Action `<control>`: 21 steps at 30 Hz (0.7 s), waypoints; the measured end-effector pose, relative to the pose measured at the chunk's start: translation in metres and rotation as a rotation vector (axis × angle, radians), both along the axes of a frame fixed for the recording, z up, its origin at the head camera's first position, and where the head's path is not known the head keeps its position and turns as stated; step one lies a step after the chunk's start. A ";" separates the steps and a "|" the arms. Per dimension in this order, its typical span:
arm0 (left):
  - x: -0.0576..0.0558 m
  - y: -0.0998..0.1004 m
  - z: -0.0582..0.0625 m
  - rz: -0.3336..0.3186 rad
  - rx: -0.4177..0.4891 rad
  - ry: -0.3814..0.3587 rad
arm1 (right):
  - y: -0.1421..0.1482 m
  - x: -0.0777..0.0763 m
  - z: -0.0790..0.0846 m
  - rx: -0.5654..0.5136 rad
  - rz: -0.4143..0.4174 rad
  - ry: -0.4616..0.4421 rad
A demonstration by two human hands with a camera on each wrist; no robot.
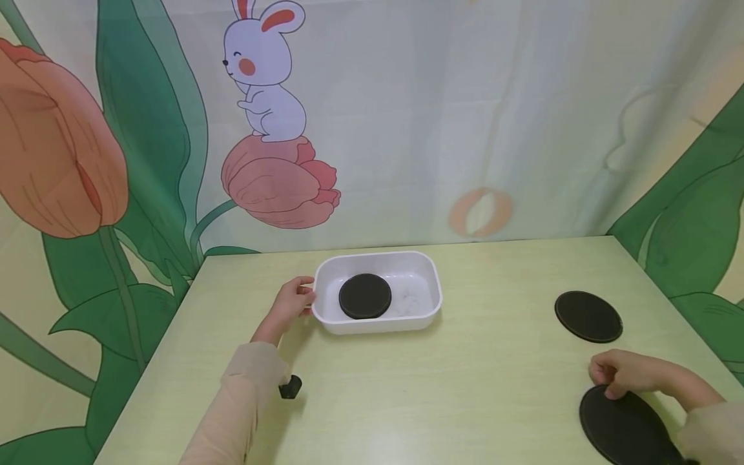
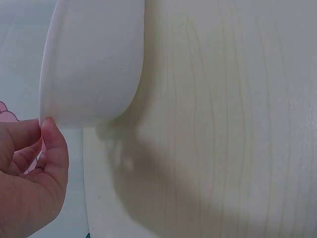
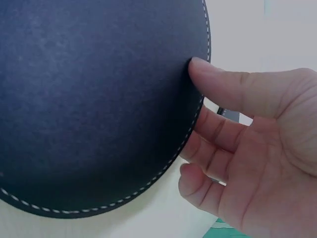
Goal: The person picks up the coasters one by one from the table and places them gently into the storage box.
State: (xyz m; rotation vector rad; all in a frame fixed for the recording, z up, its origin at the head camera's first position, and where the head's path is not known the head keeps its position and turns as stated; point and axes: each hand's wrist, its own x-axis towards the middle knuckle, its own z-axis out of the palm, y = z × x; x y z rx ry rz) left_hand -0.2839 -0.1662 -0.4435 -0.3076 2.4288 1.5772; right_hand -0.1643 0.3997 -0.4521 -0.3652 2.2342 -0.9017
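Observation:
At the left end of a white rectangular tray (image 1: 383, 327), my left hand (image 1: 290, 301) pinches the rim. The left wrist view shows thumb and forefinger on the edge of the tray's side wall (image 2: 99, 64). A round black coaster (image 1: 365, 296) lies inside, in the tray's left half. On the right, my right hand (image 1: 636, 372) grips another black coaster (image 1: 624, 423) by its edge. In the right wrist view the thumb lies on the face of this coaster (image 3: 94, 109), fingers behind; white stitching runs round its border.
A third black coaster (image 1: 588, 316) lies flat on the pale wooden table (image 1: 482, 387), just beyond my right hand. Behind the table hangs a curtain (image 1: 395, 129) printed with tulips and a rabbit. A small black piece (image 1: 290, 387) shows at my left sleeve.

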 end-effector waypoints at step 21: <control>0.001 -0.001 0.002 -0.006 0.031 0.021 | -0.012 -0.017 0.028 -0.384 0.035 -0.181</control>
